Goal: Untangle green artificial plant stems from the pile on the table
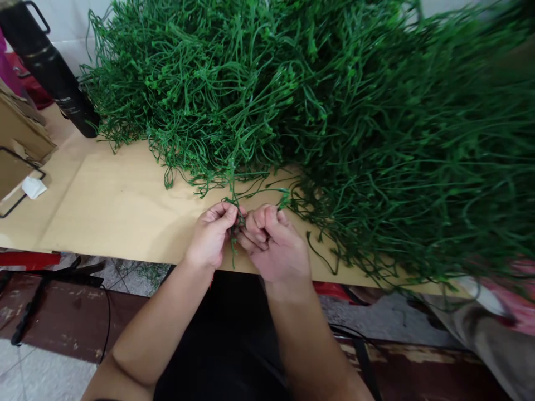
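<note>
Near the table's front edge, my left hand (212,233) is closed, thumb against fingers, on the base of a thin green plastic stem (233,189). Close beside it on the right, my right hand (276,239) has its fingers curled in, with a green tip showing above the forefinger. Both hands meet around a small dark clump of stem ends, partly hidden by the fingers. Behind them a large heap of green plastic stems (217,89) covers the back and right of the table.
A black bottle (58,78) stands at the back left of the brown paper-covered table (112,200). Left of it are a cardboard box (20,128) and a black wire frame with a white scrap (34,187). Part of another person's clothing shows at the lower right.
</note>
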Demonstrator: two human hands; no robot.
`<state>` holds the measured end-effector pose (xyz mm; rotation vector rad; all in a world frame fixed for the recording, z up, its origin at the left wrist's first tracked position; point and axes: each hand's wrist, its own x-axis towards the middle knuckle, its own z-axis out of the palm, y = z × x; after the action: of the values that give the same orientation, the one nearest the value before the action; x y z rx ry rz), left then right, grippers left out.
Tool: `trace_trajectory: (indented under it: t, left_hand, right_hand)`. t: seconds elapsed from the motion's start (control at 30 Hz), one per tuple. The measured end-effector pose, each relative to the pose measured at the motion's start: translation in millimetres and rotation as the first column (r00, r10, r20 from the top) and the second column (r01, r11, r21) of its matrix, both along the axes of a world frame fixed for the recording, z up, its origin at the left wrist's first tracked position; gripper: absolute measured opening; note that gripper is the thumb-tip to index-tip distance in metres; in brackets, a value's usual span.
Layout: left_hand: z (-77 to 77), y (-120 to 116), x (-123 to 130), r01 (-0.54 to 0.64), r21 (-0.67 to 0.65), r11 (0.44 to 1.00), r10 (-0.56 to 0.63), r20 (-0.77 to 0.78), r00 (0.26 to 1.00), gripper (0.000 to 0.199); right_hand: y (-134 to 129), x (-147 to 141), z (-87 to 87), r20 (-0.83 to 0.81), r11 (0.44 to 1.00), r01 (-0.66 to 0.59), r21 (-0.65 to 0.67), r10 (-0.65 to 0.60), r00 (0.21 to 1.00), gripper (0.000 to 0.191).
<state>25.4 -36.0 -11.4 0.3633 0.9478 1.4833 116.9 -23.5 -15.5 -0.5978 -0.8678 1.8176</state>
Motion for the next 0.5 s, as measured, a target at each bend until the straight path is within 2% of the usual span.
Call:
trace_trajectory:
  t: [0.1, 0.2, 0.3, 0.4, 0.43, 0.5]
  left_hand:
    - [-1.3, -1.6, 1.5, -0.014, -0.023, 1.000, 0.015, 0.044, 0.999, 0.018]
    - [-1.6, -4.1, 4.6, -0.016, -0.033, 0.999, 0.017, 0.042, 0.999, 0.017]
    - [-0.6, -5.8, 7.6, -0.014, -0.049, 0.999, 0.014, 0.003, 1.000, 0.019]
    - [1.3, -2.4, 5.3, 0.002, -0.074, 0.997, -0.002, -0.002, 1.000, 0.022]
    - [2.1, 0.2, 2.8, -0.013, -0.086, 0.996, 0.013, 0.003, 1.000, 0.022]
    - [3.6, 6.0, -3.5, -0.080, -0.093, 0.992, 0.081, 0.003, 0.997, 0.021]
  right_hand:
    - [-10.3, -2.5, 1.1, 0.114, 0.987, 0.071, 0.144, -0.088, 0.990, 0.037]
    - [-21.0, -2.9, 0.6, 0.285, 0.922, 0.092, 0.376, -0.210, 0.935, 0.033]
    - [-27.1, 0.0, 2.1, 0.442, 0.821, 0.027, 0.570, -0.334, 0.832, 0.026]
    - [-36.4, 4.0, 6.5, 0.527, 0.746, -0.038, 0.665, -0.432, 0.732, 0.020]
    - [-42.0, 5.0, 8.0, 0.535, 0.722, -0.069, 0.689, -0.442, 0.720, 0.019]
    - [-56.0, 7.3, 10.1, 0.528, 0.642, -0.199, 0.740, -0.372, 0.763, 0.019]
